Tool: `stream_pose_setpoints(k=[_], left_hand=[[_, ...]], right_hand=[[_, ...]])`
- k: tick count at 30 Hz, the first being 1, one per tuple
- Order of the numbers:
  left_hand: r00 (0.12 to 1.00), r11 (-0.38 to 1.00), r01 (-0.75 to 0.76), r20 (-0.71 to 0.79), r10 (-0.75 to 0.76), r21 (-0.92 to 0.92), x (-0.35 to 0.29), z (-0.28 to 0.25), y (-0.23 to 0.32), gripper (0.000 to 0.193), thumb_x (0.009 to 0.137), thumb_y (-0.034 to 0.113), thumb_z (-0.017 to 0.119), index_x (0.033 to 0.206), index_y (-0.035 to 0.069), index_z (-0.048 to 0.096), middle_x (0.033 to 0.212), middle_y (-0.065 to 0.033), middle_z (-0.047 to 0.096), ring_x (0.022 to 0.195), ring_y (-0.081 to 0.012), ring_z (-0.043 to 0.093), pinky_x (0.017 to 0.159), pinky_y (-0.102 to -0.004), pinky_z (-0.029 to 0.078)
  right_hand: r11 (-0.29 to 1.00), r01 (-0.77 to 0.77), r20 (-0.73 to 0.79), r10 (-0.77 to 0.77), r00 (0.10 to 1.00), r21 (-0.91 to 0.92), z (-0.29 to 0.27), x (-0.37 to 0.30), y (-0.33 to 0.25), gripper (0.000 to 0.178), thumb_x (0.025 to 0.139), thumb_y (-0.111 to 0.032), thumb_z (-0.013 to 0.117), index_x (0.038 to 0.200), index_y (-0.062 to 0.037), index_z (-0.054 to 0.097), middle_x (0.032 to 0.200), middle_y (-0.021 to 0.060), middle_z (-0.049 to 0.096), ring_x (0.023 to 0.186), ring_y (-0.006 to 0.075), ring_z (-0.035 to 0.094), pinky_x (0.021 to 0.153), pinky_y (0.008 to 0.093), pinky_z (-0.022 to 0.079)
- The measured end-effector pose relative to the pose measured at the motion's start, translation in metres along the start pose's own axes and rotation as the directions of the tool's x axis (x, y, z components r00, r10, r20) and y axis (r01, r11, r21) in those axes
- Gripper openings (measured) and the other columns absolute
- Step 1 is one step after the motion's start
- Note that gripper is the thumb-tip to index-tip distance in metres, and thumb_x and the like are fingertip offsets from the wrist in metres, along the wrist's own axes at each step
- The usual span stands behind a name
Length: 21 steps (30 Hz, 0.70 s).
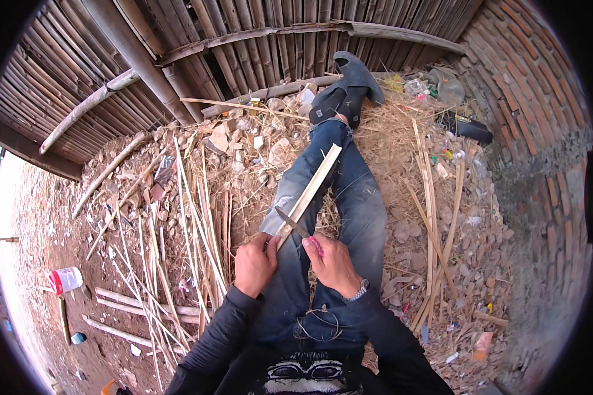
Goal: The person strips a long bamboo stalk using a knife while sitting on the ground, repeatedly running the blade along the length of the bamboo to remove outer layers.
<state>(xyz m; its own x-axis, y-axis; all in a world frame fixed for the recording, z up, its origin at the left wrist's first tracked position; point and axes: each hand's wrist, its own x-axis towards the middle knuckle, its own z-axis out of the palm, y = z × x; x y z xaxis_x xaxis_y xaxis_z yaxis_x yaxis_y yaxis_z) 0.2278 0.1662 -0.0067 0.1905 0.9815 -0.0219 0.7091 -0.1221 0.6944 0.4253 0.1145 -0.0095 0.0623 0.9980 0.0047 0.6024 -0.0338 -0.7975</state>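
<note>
One view only, from a fisheye camera worn on the person's head, looking steeply down over the chest and along the outstretched legs (349, 197); the left hand (254, 263) and right hand (333, 263) sit close beneath the lens, just below centre; the black shoes (346, 95) lie farther off toward the top; the bamboo fence (178, 59) bends along the upper rim (straight poles curve there); the brick wall (540, 112) closes the right edge; a dark circular border frames everything.

Both forearms rise from 6 o'clock; the left hand (255, 263) and right hand (334, 263) are closed in a grip, close together over the lap.
</note>
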Motion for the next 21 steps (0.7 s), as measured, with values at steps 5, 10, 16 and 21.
stream_pose_setpoints(k=[5,10,16,21], left_hand=[[0.995,0.984,0.091,0.056,-0.083,-0.156,0.004,-0.002,0.001,0.029,0.101,0.022,0.071,0.089,-0.004,0.073,0.07,-0.0251,0.068,0.062,-0.0418,0.068,0.06,-0.0469,0.052],[0.989,0.967,0.132,0.099,-0.113,-0.217,0.003,0.001,-0.011,0.03,0.101,0.022,0.071,0.09,-0.006,0.074,0.066,-0.0217,0.066,0.055,-0.032,0.066,0.058,-0.0419,0.051],[0.977,0.949,0.174,0.164,-0.134,-0.264,0.003,-0.003,-0.016,0.032,0.104,0.024,0.069,0.087,-0.003,0.076,0.058,-0.0103,0.064,0.051,-0.0171,0.062,0.054,-0.0348,0.048],[0.945,0.898,0.247,0.297,-0.14,-0.365,0.011,-0.002,-0.026,0.038,0.107,0.03,0.066,0.084,0.001,0.076,0.054,0.0001,0.06,0.043,-0.0078,0.051,0.044,-0.0298,0.04]], right_hand=[[0.997,0.004,0.039,-0.001,0.999,-0.073,0.027,-0.01,0.0,0.042,0.109,-0.043,0.056,0.088,-0.0062,0.061,0.07,0.0227,0.07,0.067,0.0471,0.069,0.062,0.0583,0.054],[0.982,0.0,-0.043,-0.008,0.999,-0.19,0.031,0.006,0.022,0.043,0.107,-0.044,0.058,0.088,-0.0064,0.064,0.069,0.0226,0.069,0.066,0.0468,0.069,0.06,0.0583,0.054],[0.975,0.036,-0.1,-0.06,0.993,-0.22,0.0,0.026,0.028,0.042,0.106,-0.043,0.06,0.086,-0.0066,0.063,0.065,0.0194,0.069,0.063,0.0441,0.069,0.057,0.0562,0.053],[0.968,0.162,0.116,-0.141,0.983,-0.192,0.013,-0.014,-0.01,0.038,0.104,-0.046,0.064,0.108,-0.0089,0.058,0.064,0.0179,0.068,0.06,0.0396,0.07,0.051,0.0506,0.053]])
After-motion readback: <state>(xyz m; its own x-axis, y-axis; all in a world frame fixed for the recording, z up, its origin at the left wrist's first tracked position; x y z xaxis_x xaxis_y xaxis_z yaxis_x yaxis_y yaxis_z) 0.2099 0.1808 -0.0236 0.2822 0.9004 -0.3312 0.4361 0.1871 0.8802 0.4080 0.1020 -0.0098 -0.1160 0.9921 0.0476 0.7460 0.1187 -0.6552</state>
